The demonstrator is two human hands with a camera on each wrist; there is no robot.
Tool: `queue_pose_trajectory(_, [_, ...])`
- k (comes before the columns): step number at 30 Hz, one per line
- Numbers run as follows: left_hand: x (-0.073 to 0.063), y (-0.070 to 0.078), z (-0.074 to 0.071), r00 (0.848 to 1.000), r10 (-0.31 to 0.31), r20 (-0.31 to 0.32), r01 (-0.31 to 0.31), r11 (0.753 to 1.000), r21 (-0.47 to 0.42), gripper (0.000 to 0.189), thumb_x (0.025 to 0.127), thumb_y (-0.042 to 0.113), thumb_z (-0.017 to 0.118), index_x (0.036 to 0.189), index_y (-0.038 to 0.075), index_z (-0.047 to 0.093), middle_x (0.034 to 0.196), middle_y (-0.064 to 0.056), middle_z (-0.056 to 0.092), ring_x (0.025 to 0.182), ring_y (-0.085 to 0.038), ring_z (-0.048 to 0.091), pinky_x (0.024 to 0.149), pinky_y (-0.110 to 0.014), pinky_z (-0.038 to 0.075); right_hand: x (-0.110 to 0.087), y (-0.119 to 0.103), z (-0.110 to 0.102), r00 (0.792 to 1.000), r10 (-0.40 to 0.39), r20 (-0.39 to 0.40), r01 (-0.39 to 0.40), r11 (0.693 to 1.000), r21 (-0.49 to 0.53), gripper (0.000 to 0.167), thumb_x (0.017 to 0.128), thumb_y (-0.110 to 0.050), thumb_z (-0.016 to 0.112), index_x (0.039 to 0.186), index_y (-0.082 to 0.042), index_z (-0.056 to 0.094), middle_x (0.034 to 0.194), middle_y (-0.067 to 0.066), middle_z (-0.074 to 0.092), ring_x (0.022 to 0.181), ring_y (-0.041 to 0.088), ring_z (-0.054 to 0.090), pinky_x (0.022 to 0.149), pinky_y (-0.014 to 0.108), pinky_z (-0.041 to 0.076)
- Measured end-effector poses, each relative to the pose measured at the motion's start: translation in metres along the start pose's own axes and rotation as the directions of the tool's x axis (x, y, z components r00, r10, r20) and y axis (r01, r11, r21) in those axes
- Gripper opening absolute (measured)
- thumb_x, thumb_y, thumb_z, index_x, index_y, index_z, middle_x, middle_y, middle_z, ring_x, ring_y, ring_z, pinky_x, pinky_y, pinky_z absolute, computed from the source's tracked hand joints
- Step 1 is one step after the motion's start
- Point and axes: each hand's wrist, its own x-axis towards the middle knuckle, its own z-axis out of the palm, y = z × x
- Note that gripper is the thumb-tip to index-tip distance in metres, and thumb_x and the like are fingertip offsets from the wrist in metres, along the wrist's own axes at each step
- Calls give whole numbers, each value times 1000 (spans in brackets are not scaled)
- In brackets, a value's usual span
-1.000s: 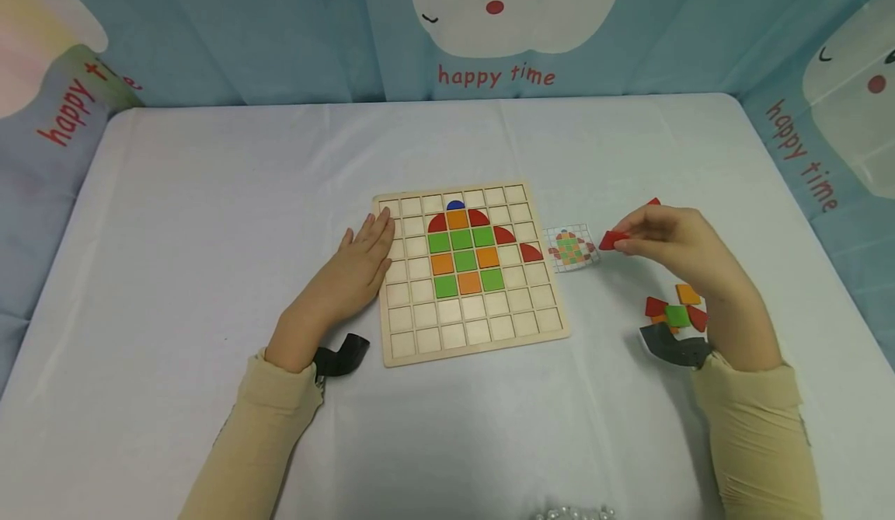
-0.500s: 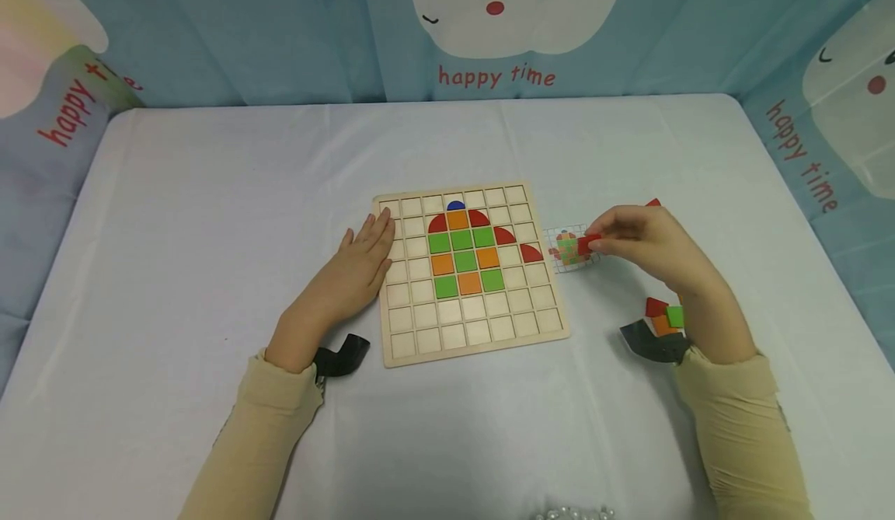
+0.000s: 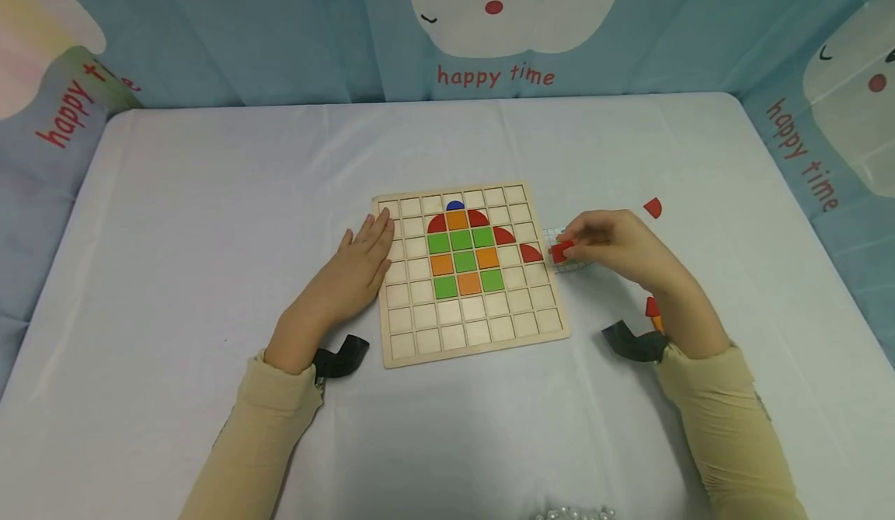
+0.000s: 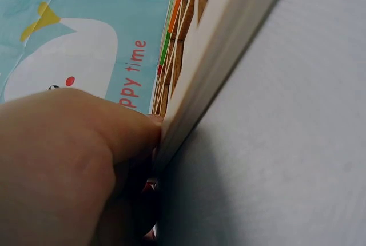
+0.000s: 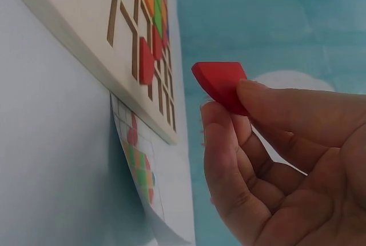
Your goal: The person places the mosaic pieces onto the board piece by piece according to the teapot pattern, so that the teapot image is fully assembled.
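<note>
A wooden grid board lies on the table, with green and orange squares, red quarter-circle tiles and a blue half-round tile set in its cells. My left hand rests flat with straight fingers along the board's left edge. Between thumb and fingers my right hand pinches a red quarter-circle tile, close to the board's right edge and above the pattern card. In the head view that hand and tile cover much of the card. One red tile sits in the rightmost column.
A loose red tile lies at the back right. Beside the right wrist are another red tile and an orange one, partly hidden by the arm. A string of white beads shows at the front edge. A printed curtain hangs behind the table.
My right hand has moved left with the red tile, from right of the pattern card to over it, close to the board. The forearm now hides more loose tiles. My left hand stays put.
</note>
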Motion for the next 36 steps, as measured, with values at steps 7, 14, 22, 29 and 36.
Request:
queue_pose_trajectory(7, [0,0,0,1000,2,-4,-2,1000,-1,55,103,17,35,148,-4,12,156,-16,2,143,-30,-1,112,-54,5,5,-2,6,997,23,67,-25,999,31,11,89,-5,65,98,0,66,91,12,69,84,26,67,77,31,54])
queue_pose_trajectory(14, [0,0,0,1000,2,-4,-2,1000,-5,55,103,17,35,148,-4,12,156,-16,2,143,-30,-1,112,-54,5,7,-2,13,996,24,90,-25,1000,2,11,89,1,61,98,1,68,90,11,69,83,23,65,76,26,52])
queue_pose_trajectory(22, [0,2,-1,1000,1,-5,-1,1000,-8,55,103,16,36,148,-4,13,156,-16,3,143,-30,0,112,-54,5,10,1,17,995,8,96,-5,1000,-29,10,87,2,63,95,0,68,87,9,69,81,20,63,75,22,49])
queue_pose_trajectory(29, [-1,2,-2,1000,8,-4,-8,1000,-6,54,103,15,35,148,-6,13,156,-18,4,143,-32,1,112,-55,5,11,1,19,996,35,83,-32,999,-44,9,86,1,65,94,1,68,85,8,68,78,18,60,72,21,49])
queue_pose_trajectory(36, [-1,2,-3,1000,8,2,-8,1000,-8,53,103,15,34,148,-6,13,156,-18,3,143,-32,0,112,-55,5,11,0,20,994,73,78,-70,996,-49,9,85,-1,67,94,2,69,86,9,68,78,19,59,70,21,49])
